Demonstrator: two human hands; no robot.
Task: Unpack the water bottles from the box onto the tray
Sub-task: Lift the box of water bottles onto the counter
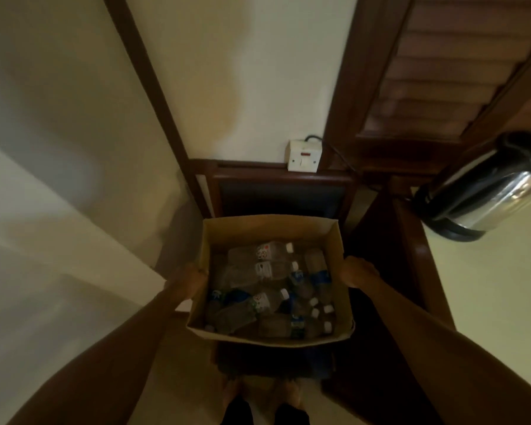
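Standing close by, watching a person hold an open cardboard box [334, 259] out in front at about waist height, both bare arms reaching forward. Left hand [190, 282] is pressing against the box's left wall from outside; right hand [357, 271] is pressing against the right wall near the rim. Both grips are clamping the box between them; fingers are mostly hidden behind the cardboard, so exact finger placement cannot be told.

Bottles [270, 292] are lying inside the box on their sides, jumbled, some overlapping. Clear plastic, white caps; several are showing blue labels, others white labels with red marks. Count is not readable in the dim light.

Box is hanging above a dark wooden chair [279, 188] with a dark padded back, standing against the cream wall. Whether the box bottom is touching the seat cannot be told. White switch [302, 156] with a red indicator is sitting on the wall just above the chair back, a black cable running from it to the right.

To the right, a pale bench [488, 302] with a dark wood edge is carrying a steel kettle [488, 191] with black trim. Louvred wooden door [442, 72] is showing above it. Bare feet are dimly visible below the box.
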